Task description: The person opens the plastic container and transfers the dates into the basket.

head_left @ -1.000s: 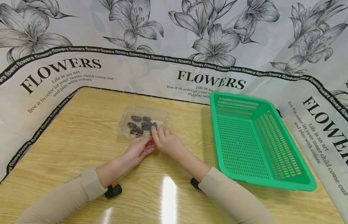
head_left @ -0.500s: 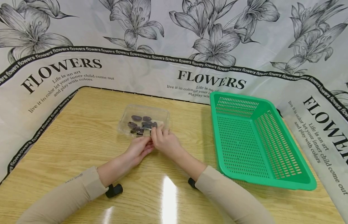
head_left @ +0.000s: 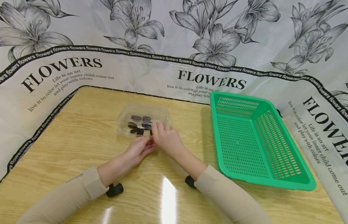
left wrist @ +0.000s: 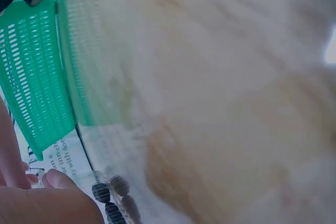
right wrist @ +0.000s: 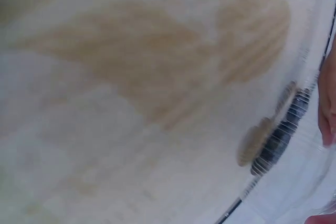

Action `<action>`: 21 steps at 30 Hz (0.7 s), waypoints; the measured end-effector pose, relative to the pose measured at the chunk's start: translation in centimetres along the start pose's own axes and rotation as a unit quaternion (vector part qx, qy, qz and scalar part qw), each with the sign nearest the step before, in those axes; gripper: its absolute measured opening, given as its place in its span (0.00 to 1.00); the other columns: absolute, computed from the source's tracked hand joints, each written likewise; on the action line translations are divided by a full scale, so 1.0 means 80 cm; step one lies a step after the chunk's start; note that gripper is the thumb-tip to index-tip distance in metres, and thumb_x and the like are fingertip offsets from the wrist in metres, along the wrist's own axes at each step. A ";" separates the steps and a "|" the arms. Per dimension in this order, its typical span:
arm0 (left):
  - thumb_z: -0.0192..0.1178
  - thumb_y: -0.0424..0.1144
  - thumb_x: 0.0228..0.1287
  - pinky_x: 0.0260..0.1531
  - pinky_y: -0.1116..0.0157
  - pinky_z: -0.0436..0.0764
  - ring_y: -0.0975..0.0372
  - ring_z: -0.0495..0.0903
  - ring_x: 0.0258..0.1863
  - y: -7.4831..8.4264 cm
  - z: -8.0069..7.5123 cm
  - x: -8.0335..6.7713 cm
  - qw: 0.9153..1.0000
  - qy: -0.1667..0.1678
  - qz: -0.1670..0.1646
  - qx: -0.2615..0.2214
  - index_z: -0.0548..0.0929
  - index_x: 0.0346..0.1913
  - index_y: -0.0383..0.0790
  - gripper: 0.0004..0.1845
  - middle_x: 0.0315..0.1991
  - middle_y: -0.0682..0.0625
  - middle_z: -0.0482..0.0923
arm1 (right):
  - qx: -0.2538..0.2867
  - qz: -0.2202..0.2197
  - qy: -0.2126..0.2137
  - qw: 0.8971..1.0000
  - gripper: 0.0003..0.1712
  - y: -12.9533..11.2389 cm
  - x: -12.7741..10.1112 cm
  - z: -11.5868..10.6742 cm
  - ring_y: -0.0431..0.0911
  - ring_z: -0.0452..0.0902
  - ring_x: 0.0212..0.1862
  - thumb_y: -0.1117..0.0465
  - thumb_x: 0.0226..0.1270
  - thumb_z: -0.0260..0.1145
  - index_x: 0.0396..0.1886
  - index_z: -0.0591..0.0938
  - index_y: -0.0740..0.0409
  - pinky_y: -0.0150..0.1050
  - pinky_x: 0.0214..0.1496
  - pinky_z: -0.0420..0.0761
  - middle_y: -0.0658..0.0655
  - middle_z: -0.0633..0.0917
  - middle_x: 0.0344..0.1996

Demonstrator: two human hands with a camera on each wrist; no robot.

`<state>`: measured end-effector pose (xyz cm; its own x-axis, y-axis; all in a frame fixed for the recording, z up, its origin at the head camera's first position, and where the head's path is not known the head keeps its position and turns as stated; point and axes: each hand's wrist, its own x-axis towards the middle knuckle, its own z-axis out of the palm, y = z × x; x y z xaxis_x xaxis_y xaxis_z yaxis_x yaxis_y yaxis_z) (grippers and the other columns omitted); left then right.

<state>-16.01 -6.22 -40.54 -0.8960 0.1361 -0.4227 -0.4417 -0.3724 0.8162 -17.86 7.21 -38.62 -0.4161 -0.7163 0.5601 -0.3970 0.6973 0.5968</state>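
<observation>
Two hands: both meet at the near edge of a clear plastic box [head_left: 143, 119] on the wooden worktop [head_left: 78, 137].
Left hand [head_left: 140, 150]: lies on the worktop just before the box, fingers [head_left: 148, 146] stretched toward its near rim; whether they pinch the rim cannot be told from the head view.
Right hand [head_left: 166, 140]: sits at the near right corner of the box, fingers [head_left: 158, 128] curled over the rim and lid edge.
Clear plastic box: left of centre on the worktop, well apart from the basket; near side looks slightly raised.
Dark pieces [head_left: 140, 124]: several oval brown pieces inside the box, bunched toward the near side.
Green basket [head_left: 300, 183]: slotted plastic, on the right side of the worktop.
Cloth [head_left: 190, 40]: white with flower print and lettering, around the worktop's back and sides.
Wrist views: blurred; the left one shows the basket [left wrist: 31, 77] and dark pieces [left wrist: 113, 192].
</observation>
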 end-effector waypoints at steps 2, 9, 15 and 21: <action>0.46 0.32 0.71 0.42 0.70 0.80 0.65 0.80 0.31 -0.001 0.001 0.001 1.000 0.004 -0.003 -0.001 0.68 0.59 0.22 0.19 0.32 0.49 0.79 | 0.011 0.012 0.015 1.000 0.17 0.000 -0.003 0.000 0.43 0.77 0.18 0.63 0.74 0.42 0.38 0.78 0.62 0.28 0.12 0.71 0.61 0.84 0.33; 0.47 0.32 0.70 0.40 0.70 0.80 0.65 0.80 0.30 0.000 0.000 0.001 1.000 0.001 -0.008 -0.010 0.70 0.57 0.24 0.17 0.30 0.49 0.79 | 0.040 0.046 0.039 0.997 0.12 0.004 -0.003 -0.004 0.44 0.76 0.17 0.60 0.59 0.58 0.40 0.80 0.61 0.31 0.13 0.73 0.60 0.83 0.31; 0.49 0.32 0.69 0.45 0.68 0.79 0.63 0.80 0.34 0.001 -0.003 0.001 1.000 -0.005 -0.019 0.007 0.70 0.57 0.23 0.18 0.34 0.47 0.80 | 0.071 0.089 0.046 0.992 0.09 0.014 0.008 -0.006 0.43 0.74 0.16 0.62 0.56 0.58 0.35 0.80 0.60 0.29 0.12 0.69 0.59 0.84 0.30; 0.49 0.33 0.70 0.40 0.70 0.80 0.64 0.80 0.32 0.004 -0.005 0.001 1.000 -0.018 -0.022 0.013 0.69 0.58 0.23 0.19 0.35 0.46 0.80 | 0.138 0.137 0.025 0.981 0.11 0.026 0.019 -0.007 0.44 0.74 0.18 0.62 0.59 0.60 0.40 0.78 0.62 0.30 0.12 0.68 0.61 0.84 0.36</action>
<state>-16.17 -6.67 -40.48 -0.8762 0.1847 -0.4451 -0.4819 -0.3418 0.8068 -18.85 7.51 -36.21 -0.5004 -0.4975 0.7086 -0.4847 0.8391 0.2469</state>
